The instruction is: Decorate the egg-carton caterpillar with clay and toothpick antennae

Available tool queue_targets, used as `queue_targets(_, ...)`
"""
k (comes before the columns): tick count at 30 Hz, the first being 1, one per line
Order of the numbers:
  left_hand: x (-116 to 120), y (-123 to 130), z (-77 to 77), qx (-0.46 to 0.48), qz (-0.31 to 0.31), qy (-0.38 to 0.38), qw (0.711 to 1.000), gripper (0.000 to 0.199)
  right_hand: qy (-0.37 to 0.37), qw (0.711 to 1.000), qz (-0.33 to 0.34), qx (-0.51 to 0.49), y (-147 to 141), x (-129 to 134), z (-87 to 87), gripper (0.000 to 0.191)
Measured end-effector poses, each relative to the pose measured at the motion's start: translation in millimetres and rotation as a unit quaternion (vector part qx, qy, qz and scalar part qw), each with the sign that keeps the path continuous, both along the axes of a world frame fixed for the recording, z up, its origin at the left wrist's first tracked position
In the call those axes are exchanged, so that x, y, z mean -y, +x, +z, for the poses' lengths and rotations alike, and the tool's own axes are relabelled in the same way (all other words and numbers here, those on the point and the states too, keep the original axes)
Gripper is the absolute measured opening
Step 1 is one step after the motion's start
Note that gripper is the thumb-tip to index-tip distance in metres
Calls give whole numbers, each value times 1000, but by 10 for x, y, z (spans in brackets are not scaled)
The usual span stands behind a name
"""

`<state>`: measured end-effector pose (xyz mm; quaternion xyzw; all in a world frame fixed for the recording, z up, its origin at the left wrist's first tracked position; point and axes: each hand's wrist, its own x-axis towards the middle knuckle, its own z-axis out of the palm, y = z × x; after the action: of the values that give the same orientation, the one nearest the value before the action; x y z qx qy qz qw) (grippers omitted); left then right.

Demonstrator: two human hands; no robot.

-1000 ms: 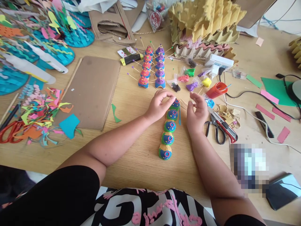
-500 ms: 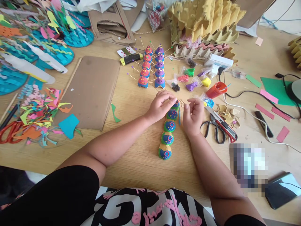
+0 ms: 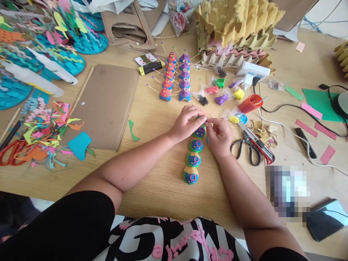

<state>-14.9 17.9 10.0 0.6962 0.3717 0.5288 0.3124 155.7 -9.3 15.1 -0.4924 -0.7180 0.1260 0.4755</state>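
A strip of painted egg-carton bumps (image 3: 194, 159), blue and green with red rings, lies on the table between my arms. Over its far end, my left hand (image 3: 187, 123) is closed in a pinch, thumb against the fingers. Its fingertips meet those of my right hand (image 3: 219, 134), which is also pinched. Whatever is between the fingertips is too small to make out. Beyond my hands stand a red strip (image 3: 168, 76) and a purple strip (image 3: 184, 78) of bumps, with sticks poking out.
At the right are a red cup (image 3: 249, 104), a box cutter (image 3: 258, 145), black-handled pliers (image 3: 252, 152) and clay bags. A cardboard sheet (image 3: 104, 105) and paper scraps (image 3: 49, 134) lie left. Egg trays (image 3: 233, 29) are stacked at the back.
My right hand has moved left to meet my left hand, and its fingers have closed into a pinch. A yellow lump by the blue clay now shows more fully.
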Motion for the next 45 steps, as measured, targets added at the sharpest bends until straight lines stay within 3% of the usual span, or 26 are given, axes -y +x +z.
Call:
queue_targets(8, -9, -6, -16, -10, -7, -2, 1000, 24, 21, 1000, -21, 9, -2, 6, 20, 15)
queue_targets(22, -25, 9, -43, 54, -18, -30, 998, 29, 33, 999, -19, -11, 6, -12, -23, 13)
queue_targets(30, -35, 14, -38, 163, 5, -170, 972, 39, -21, 993, -15, -111, -23, -12, -19, 33)
queue_targets(35, -69, 15, -42, 236, -42, -202, 949, 40, -18, 993, -17, -113, -29, -29, 5, 43)
queue_targets(45, -58, 10, -19, 250, -55, -217, 942, 28, -23, 996, -10, -89, -3, -38, -32, 41)
